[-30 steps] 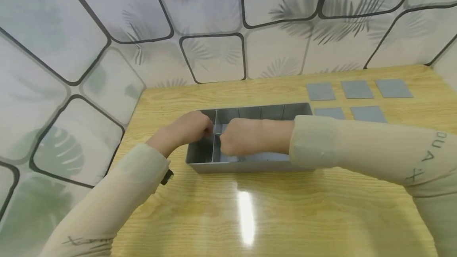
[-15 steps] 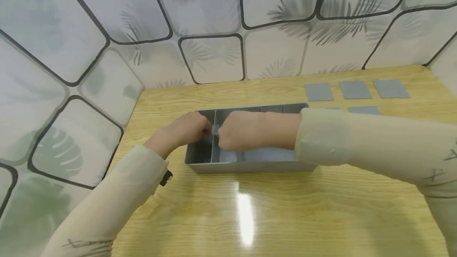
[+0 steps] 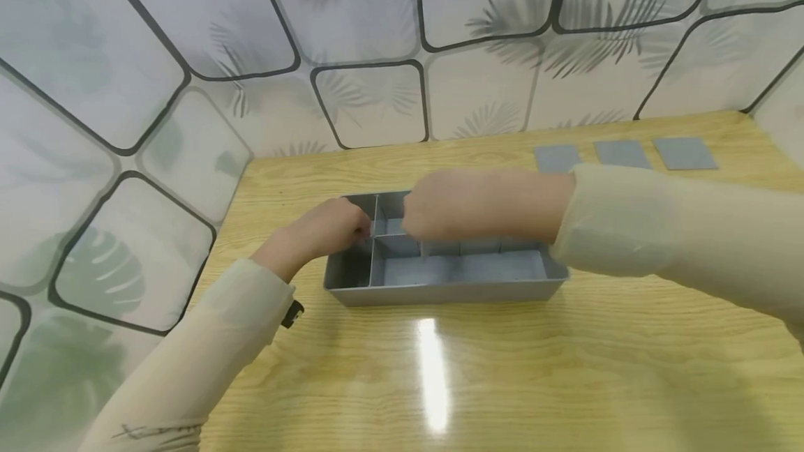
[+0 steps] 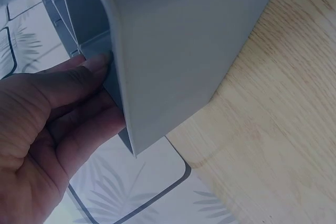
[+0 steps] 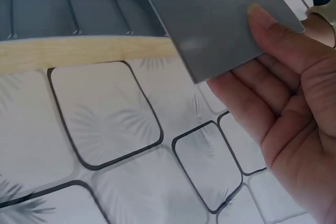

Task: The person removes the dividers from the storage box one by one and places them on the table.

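Note:
A long grey box (image 3: 446,293) with inner dividers lies on the wooden table. My left hand (image 3: 323,232) reaches into its left end. In the left wrist view, the thumb and fingers of this hand pinch a thin grey divider (image 4: 98,44) just inside the box wall. My right hand (image 3: 467,204) is over the back middle of the box. It pinches a flat square grey panel (image 5: 210,24) between thumb and fingers, as the right wrist view shows. From the head view the panel is mostly hidden behind the hand.
Several square grey panels (image 3: 685,153) lie flat at the back right of the table (image 3: 534,368). My right sleeve (image 3: 659,222) covers the area in front of them. A patterned wall (image 3: 370,107) stands behind the table and another along its left side.
My right hand has moved up and to the right from the cross divider near the left end, uncovering the box's front compartments. My left hand has stayed almost where it was.

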The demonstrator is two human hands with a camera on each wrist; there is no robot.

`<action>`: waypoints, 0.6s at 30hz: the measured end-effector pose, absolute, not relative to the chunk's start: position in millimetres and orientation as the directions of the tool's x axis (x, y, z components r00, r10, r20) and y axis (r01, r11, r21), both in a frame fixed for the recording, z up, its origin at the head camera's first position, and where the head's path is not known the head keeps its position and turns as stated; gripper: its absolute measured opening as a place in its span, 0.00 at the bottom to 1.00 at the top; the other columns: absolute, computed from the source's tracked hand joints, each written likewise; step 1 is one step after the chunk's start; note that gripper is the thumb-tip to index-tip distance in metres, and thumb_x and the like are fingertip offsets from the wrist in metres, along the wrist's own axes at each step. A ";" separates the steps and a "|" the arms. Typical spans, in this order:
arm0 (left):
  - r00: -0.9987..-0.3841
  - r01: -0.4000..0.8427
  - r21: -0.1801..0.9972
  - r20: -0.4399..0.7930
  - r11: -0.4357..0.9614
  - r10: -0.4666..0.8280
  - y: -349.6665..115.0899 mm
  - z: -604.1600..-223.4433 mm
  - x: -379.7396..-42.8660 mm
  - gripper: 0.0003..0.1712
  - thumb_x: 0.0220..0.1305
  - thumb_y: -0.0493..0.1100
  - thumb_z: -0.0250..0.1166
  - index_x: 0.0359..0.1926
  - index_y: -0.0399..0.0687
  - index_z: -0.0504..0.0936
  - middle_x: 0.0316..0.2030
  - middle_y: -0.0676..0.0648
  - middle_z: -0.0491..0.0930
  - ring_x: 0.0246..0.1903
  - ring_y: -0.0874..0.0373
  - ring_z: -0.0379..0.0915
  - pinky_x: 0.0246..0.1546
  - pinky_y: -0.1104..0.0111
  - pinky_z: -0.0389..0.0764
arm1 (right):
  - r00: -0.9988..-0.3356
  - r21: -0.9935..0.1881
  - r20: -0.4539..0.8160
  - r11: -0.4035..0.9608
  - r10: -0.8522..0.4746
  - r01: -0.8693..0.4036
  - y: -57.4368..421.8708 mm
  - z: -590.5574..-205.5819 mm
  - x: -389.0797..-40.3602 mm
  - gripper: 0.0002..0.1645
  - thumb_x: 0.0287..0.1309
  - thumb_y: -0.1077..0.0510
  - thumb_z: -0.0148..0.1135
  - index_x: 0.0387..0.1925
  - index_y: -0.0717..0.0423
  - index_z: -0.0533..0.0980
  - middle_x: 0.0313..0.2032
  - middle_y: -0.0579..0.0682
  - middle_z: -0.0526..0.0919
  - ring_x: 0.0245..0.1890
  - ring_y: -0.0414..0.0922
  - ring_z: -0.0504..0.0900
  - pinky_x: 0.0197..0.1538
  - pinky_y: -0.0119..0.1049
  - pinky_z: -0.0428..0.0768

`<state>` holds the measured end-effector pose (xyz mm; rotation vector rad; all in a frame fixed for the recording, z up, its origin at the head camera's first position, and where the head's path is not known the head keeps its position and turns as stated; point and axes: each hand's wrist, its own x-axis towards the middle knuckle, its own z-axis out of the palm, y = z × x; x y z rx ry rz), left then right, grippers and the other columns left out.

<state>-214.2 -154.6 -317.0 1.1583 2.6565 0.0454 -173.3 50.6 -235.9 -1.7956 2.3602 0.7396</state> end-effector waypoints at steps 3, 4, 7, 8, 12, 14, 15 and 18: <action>-0.653 0.717 0.126 -0.219 0.685 0.725 -154.7 -316.5 -214.1 0.07 0.51 0.32 0.58 0.25 0.45 0.80 0.22 0.51 0.77 0.22 0.61 0.66 0.26 0.67 0.75 | -0.370 0.283 -0.387 0.273 -0.845 -0.919 59.9 -231.7 -175.5 0.14 0.50 0.69 0.48 0.15 0.53 0.69 0.17 0.45 0.66 0.18 0.41 0.60 0.18 0.32 0.66; -0.652 0.717 0.128 -0.223 0.685 0.724 -155.0 -316.2 -214.1 0.07 0.51 0.32 0.58 0.25 0.44 0.80 0.23 0.51 0.78 0.23 0.61 0.67 0.27 0.67 0.75 | -0.392 0.276 -0.396 0.299 -0.831 -0.913 63.5 -230.8 -175.7 0.15 0.49 0.69 0.47 0.13 0.52 0.67 0.16 0.45 0.65 0.17 0.41 0.59 0.17 0.32 0.65; -0.655 0.715 0.125 -0.223 0.688 0.722 -155.6 -316.8 -214.1 0.06 0.52 0.32 0.59 0.28 0.44 0.81 0.27 0.49 0.80 0.26 0.60 0.71 0.31 0.66 0.77 | -0.457 0.245 -0.390 0.388 -0.800 -0.888 77.6 -231.8 -176.2 0.18 0.49 0.69 0.45 0.10 0.50 0.61 0.14 0.44 0.59 0.16 0.40 0.54 0.17 0.31 0.57; -0.658 0.713 0.124 -0.222 0.690 0.720 -155.5 -317.1 -214.1 0.06 0.52 0.32 0.59 0.29 0.44 0.82 0.28 0.49 0.81 0.26 0.60 0.71 0.32 0.66 0.77 | -0.473 0.225 -0.381 0.416 -0.795 -0.881 82.9 -232.4 -176.5 0.19 0.49 0.68 0.45 0.09 0.50 0.60 0.14 0.43 0.58 0.16 0.40 0.54 0.17 0.30 0.55; -0.658 0.717 0.117 -0.211 0.687 0.723 -153.7 -317.9 -213.6 0.07 0.51 0.32 0.58 0.28 0.44 0.82 0.27 0.49 0.80 0.26 0.61 0.71 0.31 0.66 0.77 | -0.509 0.111 -0.330 0.503 -0.795 -0.857 106.8 -231.3 -180.1 0.18 0.48 0.65 0.50 0.09 0.50 0.60 0.13 0.43 0.58 0.16 0.40 0.54 0.18 0.31 0.55; -0.657 0.719 0.115 -0.207 0.685 0.725 -152.7 -318.3 -213.3 0.07 0.51 0.32 0.58 0.28 0.45 0.81 0.27 0.49 0.80 0.25 0.61 0.70 0.31 0.66 0.77 | -0.535 0.051 -0.328 0.551 -0.778 -0.833 119.5 -229.4 -183.8 0.16 0.48 0.61 0.55 0.11 0.50 0.63 0.13 0.43 0.61 0.16 0.40 0.57 0.19 0.32 0.59; -0.656 0.722 0.112 -0.206 0.683 0.727 -152.5 -318.6 -213.1 0.07 0.52 0.32 0.57 0.27 0.45 0.81 0.26 0.50 0.80 0.25 0.61 0.70 0.30 0.65 0.77 | -0.542 0.028 -0.320 0.564 -0.777 -0.826 126.7 -229.2 -186.3 0.15 0.47 0.61 0.57 0.12 0.50 0.64 0.13 0.43 0.62 0.16 0.40 0.58 0.19 0.32 0.61; -0.652 0.724 0.118 -0.202 0.679 0.730 -152.4 -319.5 -212.9 0.08 0.52 0.31 0.56 0.27 0.45 0.81 0.25 0.50 0.79 0.24 0.60 0.69 0.30 0.65 0.77 | -0.568 -0.016 -0.310 0.601 -0.762 -0.799 148.5 -231.1 -194.9 0.14 0.45 0.59 0.61 0.13 0.50 0.66 0.13 0.42 0.62 0.16 0.39 0.59 0.19 0.32 0.63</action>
